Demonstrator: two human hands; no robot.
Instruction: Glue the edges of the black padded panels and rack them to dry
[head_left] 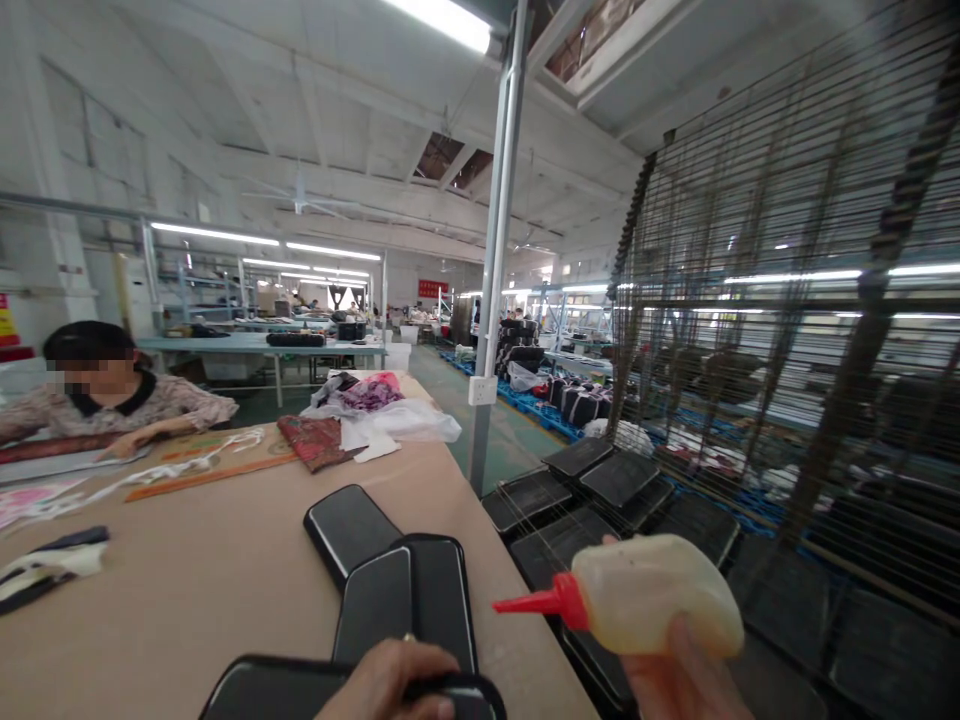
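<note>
My right hand (pixel 686 665) is wrapped round a squeeze bottle (pixel 652 590) of yellowish liquid. Its red pointed nozzle aims left, held in the air past the table's right edge. At the bottom of the view my left hand (pixel 405 680) grips the edge of a black rounded panel (pixel 274 690), partly cut off by the frame. Just beyond it, two more black panels, a middle one (pixel 442 590) and a farther one (pixel 352 525), lie overlapping on the brown-topped table (pixel 187 570). The nozzle touches none of them.
A co-worker (pixel 97 380) sits at the far left with hands on red patterned material. Fabric scraps and plastic (pixel 382 410) lie at the table's far end, near a metal post (pixel 495 300). To the right, black panels (pixel 562 540) rest on a wire rack (pixel 750 250).
</note>
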